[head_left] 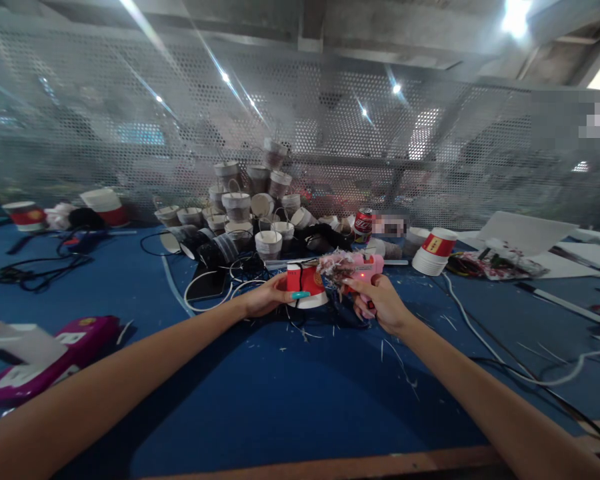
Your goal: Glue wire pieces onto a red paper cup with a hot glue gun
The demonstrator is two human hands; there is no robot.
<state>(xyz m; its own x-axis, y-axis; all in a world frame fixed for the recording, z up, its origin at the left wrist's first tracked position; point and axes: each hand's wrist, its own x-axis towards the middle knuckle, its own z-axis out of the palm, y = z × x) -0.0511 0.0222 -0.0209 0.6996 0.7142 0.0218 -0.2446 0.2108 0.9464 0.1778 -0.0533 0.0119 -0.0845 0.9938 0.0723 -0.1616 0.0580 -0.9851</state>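
My left hand (267, 298) is closed around a red and white paper cup (311, 300), with the thumb's turquoise nail lying across its side. A dark cord runs over the cup. In my right hand (386, 305) is a pink hot glue gun (371, 265), gripped by its handle, with a small red light glowing on its body. Fluffy strands and dried glue cover the gun's front end, which points left at the cup's upper edge. Whether the nozzle touches the cup is hidden by the fluff.
Behind my hands rises a pile of wrapped cups (237, 207) with wire loops. A cola can (363, 224) and stacked paper cups (435, 251) stand to the right. White cable (473, 327) crosses the blue table (260, 407). A purple and white object (55, 353) lies at left.
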